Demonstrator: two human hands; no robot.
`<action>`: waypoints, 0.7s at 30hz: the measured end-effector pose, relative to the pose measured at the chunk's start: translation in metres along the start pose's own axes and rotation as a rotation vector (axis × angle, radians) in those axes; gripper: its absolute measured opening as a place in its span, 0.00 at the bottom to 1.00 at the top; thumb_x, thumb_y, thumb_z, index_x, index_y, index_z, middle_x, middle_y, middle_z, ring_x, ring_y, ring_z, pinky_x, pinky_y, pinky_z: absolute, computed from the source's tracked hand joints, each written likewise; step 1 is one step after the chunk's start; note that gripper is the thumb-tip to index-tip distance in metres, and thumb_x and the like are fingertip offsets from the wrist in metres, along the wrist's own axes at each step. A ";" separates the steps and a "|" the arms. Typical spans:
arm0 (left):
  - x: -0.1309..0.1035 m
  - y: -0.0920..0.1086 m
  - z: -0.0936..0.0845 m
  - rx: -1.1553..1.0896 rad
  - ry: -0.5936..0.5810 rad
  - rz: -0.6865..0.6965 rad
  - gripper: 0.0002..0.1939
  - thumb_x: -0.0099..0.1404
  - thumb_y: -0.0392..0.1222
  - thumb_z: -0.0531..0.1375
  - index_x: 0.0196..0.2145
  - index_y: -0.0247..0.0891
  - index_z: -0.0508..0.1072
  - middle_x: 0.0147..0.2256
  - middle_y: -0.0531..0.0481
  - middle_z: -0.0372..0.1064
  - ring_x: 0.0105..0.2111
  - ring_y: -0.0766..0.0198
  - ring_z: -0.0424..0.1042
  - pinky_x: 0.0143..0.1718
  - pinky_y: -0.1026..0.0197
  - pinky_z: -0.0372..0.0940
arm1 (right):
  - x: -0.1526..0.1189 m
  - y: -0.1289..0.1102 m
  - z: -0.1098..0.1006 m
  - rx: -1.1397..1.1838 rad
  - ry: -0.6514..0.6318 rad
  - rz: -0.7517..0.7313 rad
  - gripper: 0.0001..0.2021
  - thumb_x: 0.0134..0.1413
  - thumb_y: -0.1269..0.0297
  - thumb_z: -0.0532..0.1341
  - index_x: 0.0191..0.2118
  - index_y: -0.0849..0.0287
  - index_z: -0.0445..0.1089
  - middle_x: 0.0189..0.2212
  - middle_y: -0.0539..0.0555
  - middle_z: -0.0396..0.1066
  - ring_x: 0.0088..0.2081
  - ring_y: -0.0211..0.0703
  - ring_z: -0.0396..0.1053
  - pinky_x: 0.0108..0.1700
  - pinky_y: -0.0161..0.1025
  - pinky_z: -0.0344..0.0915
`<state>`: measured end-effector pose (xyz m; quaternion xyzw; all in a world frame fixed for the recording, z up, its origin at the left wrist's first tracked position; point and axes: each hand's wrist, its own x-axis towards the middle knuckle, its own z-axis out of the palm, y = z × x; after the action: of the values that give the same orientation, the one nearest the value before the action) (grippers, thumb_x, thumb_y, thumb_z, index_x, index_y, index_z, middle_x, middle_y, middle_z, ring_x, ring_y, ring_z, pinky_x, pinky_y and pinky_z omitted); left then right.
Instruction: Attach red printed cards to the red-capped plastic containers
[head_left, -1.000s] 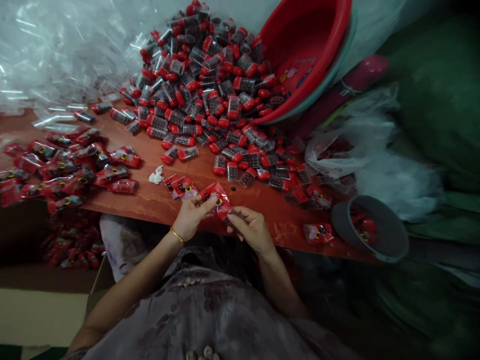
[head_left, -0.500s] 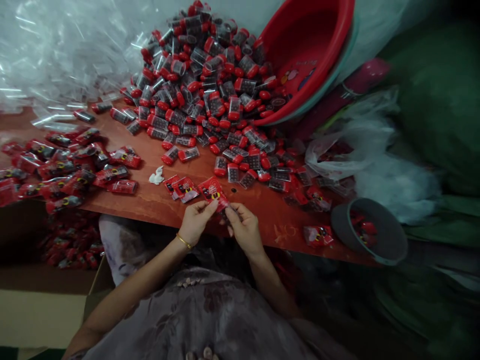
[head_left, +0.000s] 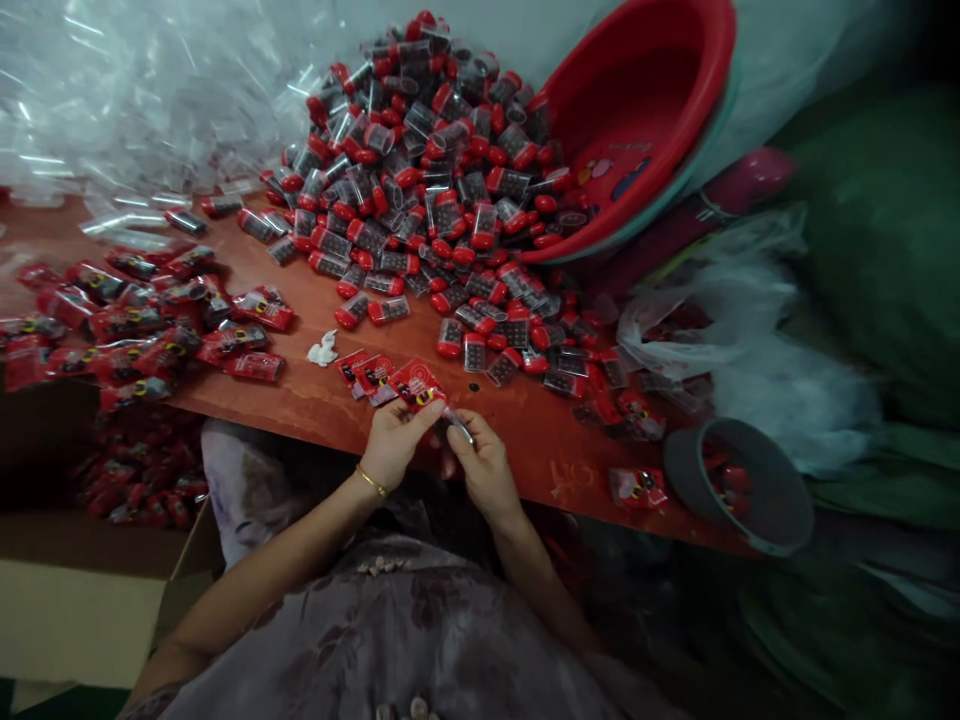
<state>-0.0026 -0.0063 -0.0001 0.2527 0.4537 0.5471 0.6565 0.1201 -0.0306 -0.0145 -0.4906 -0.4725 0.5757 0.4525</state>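
My left hand (head_left: pixel 401 438) pinches a red printed packet (head_left: pixel 417 384) over the table's front edge. Just right of it, my right hand (head_left: pixel 484 458) is closed on a small clear tube (head_left: pixel 460 425), whose end meets the packet's lower right corner. Other flat red packets (head_left: pixel 373 377) lie overlapping on the table, left of the held one. A crumpled white scrap (head_left: pixel 322 348) is beside them. Behind my hands rises a big heap of clear tubes with red caps (head_left: pixel 450 200). The undersides of my fingers are partly hidden.
Filled red packets (head_left: pixel 142 320) are piled at the left, above an open cardboard box (head_left: pixel 82 610). A tilted red basin (head_left: pixel 637 110) stands at the back right, a grey bowl (head_left: pixel 776 500) at the right edge. Clear sleeves (head_left: pixel 150 100) cover the back left.
The tube in my right hand now shows at the packet's corner, where it was hardly visible before. The packet has turned slightly and sits a little further left. The whole view has shifted a little.
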 end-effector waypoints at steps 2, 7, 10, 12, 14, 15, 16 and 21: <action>0.000 0.001 -0.001 -0.005 0.008 0.010 0.18 0.44 0.49 0.70 0.25 0.33 0.73 0.22 0.52 0.71 0.19 0.71 0.66 0.24 0.67 0.63 | -0.002 0.004 0.002 0.052 -0.043 0.011 0.14 0.55 0.51 0.57 0.39 0.56 0.65 0.26 0.46 0.70 0.15 0.29 0.60 0.19 0.30 0.60; -0.008 -0.001 0.002 -0.016 -0.184 -0.201 0.21 0.46 0.56 0.67 0.22 0.35 0.67 0.12 0.59 0.57 0.10 0.67 0.62 0.12 0.65 0.57 | -0.004 0.003 0.009 -0.008 0.042 -0.029 0.13 0.57 0.52 0.56 0.36 0.57 0.66 0.23 0.46 0.69 0.14 0.28 0.59 0.17 0.28 0.57; -0.009 0.001 0.001 -0.036 -0.188 -0.175 0.21 0.47 0.55 0.67 0.21 0.35 0.66 0.13 0.59 0.58 0.11 0.68 0.62 0.12 0.66 0.56 | 0.001 -0.003 0.009 -0.019 0.013 -0.023 0.13 0.55 0.52 0.57 0.34 0.58 0.66 0.23 0.46 0.70 0.14 0.28 0.60 0.17 0.28 0.58; -0.007 0.004 -0.004 -0.038 -0.152 -0.130 0.20 0.48 0.53 0.67 0.21 0.34 0.68 0.14 0.57 0.60 0.13 0.71 0.62 0.15 0.68 0.57 | 0.005 -0.005 0.007 -0.023 -0.047 0.002 0.14 0.53 0.51 0.59 0.33 0.58 0.66 0.22 0.47 0.71 0.14 0.29 0.61 0.18 0.29 0.59; -0.006 0.006 -0.010 -0.039 -0.122 -0.121 0.18 0.46 0.50 0.69 0.23 0.32 0.70 0.17 0.55 0.65 0.17 0.72 0.64 0.19 0.68 0.60 | 0.009 -0.003 0.006 -0.047 -0.092 0.032 0.14 0.49 0.51 0.62 0.31 0.58 0.67 0.21 0.47 0.71 0.14 0.30 0.63 0.19 0.30 0.60; -0.005 0.006 -0.013 -0.043 -0.119 -0.135 0.18 0.44 0.49 0.70 0.24 0.32 0.71 0.19 0.54 0.67 0.19 0.71 0.65 0.21 0.68 0.61 | 0.011 -0.001 0.007 -0.065 -0.094 0.038 0.15 0.47 0.51 0.63 0.28 0.58 0.66 0.20 0.46 0.70 0.14 0.31 0.63 0.18 0.30 0.59; -0.005 0.006 -0.015 -0.050 -0.122 -0.159 0.18 0.43 0.48 0.70 0.24 0.32 0.72 0.20 0.53 0.68 0.20 0.71 0.66 0.23 0.68 0.62 | 0.013 0.002 0.009 -0.091 -0.079 0.030 0.15 0.45 0.51 0.64 0.25 0.58 0.65 0.17 0.46 0.69 0.14 0.32 0.62 0.17 0.30 0.58; -0.006 0.014 -0.031 -0.113 -0.091 -0.320 0.18 0.42 0.48 0.72 0.24 0.33 0.73 0.20 0.53 0.70 0.20 0.71 0.68 0.29 0.66 0.67 | 0.034 0.004 0.021 -0.413 0.055 -0.244 0.18 0.44 0.49 0.64 0.19 0.57 0.63 0.14 0.46 0.63 0.18 0.35 0.60 0.22 0.33 0.60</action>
<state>-0.0366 -0.0135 -0.0004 0.1646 0.4263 0.4483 0.7682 0.0952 -0.0001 -0.0214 -0.5276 -0.6232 0.3944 0.4216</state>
